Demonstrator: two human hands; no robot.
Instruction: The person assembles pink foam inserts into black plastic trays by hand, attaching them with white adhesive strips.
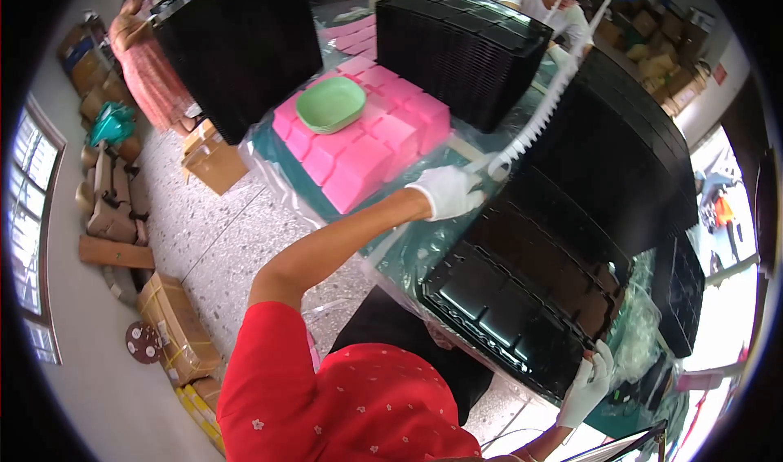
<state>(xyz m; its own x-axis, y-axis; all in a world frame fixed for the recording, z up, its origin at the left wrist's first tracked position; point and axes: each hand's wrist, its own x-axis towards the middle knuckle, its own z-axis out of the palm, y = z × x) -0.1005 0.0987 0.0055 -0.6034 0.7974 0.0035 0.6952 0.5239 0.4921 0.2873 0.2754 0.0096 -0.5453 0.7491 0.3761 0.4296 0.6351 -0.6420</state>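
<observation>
A shiny black plastic tray [489, 303] with molded compartments lies in front of me at a slant on the table. My right hand [587, 387], in a white glove, has its fingers closed at the tray's near right edge. Farther off, my left hand [449, 193], also gloved in white, reaches past the tray's far left side. Its fingers look partly spread, and I see nothing in them. Close by hangs the lower end of a white ribbed strip [534, 123]. Just beyond that hand sit pink blocks [359, 156] with a stack of light green bowls [330, 103] on top.
Tall stacks of black trays [465, 50] stand at the back, with another stack [236, 50] at the far left and more [612, 152] at the right. Clear plastic film covers the green table [391, 258]. Two people work farther away. Cardboard boxes [175, 327] line the left wall.
</observation>
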